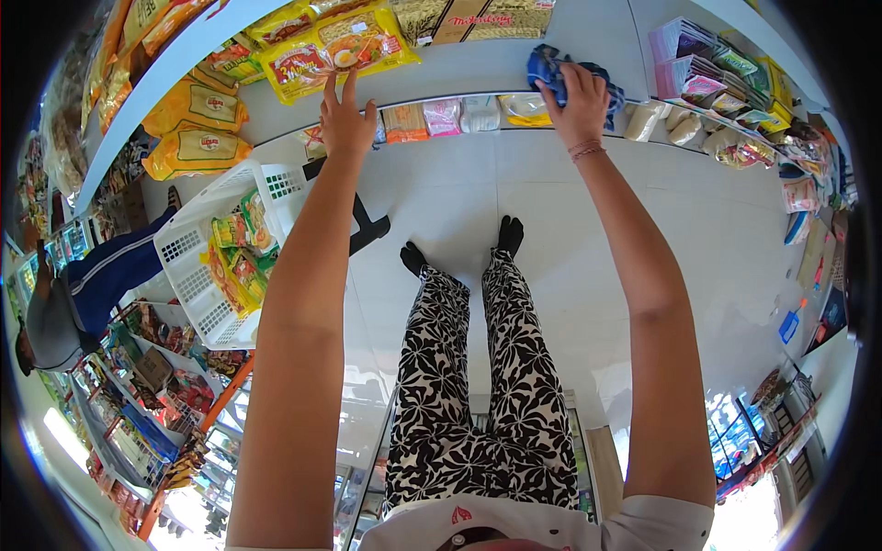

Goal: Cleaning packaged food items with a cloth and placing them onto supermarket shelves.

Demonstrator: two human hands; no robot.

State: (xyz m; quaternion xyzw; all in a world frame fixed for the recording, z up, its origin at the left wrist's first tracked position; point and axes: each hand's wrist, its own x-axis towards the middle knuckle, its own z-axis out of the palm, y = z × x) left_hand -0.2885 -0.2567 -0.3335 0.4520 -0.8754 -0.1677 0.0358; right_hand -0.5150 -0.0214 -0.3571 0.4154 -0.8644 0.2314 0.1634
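My left hand (348,118) rests its fingertips against the front of a yellow noodle packet (337,52), fingers spread and not closed around it. The packet lies near the front of a grey-white shelf (475,69). My right hand (579,96) presses a crumpled blue checked cloth (544,63) onto the same shelf, near its front edge. Part of the cloth spreads out under and to the right of the palm. Behind, at the back of the shelf, lies a clear pack of dried noodles (475,21) with a brown label.
A white plastic basket (200,268) with several noodle packets stands at left on a black-legged support (368,227). Orange-yellow bags (196,151) sit beside the packet. Small sachets (716,76) fill the right shelf. Packaged goods (441,117) line the lower shelf. Another person (83,296) is at far left.
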